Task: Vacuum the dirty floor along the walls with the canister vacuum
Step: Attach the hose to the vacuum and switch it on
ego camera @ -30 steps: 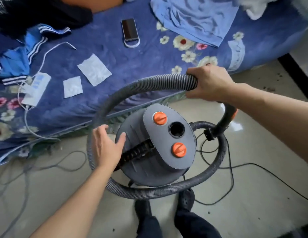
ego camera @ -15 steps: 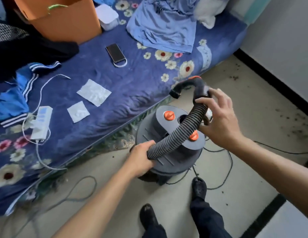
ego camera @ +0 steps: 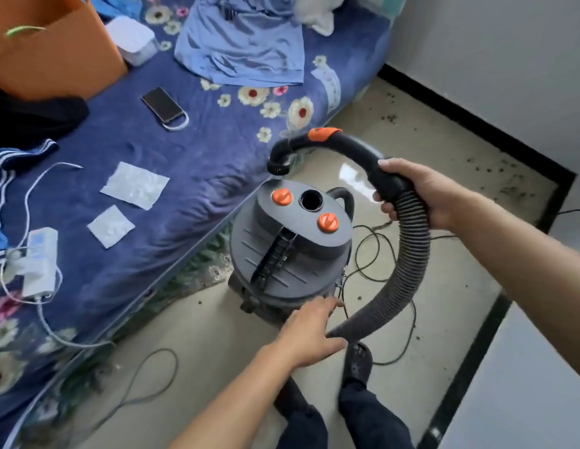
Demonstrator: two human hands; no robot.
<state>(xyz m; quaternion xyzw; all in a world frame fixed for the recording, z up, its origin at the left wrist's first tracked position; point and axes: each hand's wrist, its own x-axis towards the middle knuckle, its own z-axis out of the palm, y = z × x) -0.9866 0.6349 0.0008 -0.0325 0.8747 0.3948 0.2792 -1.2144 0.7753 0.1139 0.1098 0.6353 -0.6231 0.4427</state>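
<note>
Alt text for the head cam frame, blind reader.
The right hand grips the vacuum hose by its black handle near a grey canister vacuum standing beside a blue floral bed; the left hand is at the hose's lower end. Dark debris lies on the floor along the wall.

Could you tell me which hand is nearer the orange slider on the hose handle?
Right. The right hand grips the hose handle past the orange slider; the left hand is low beside the canister vacuum.
</note>
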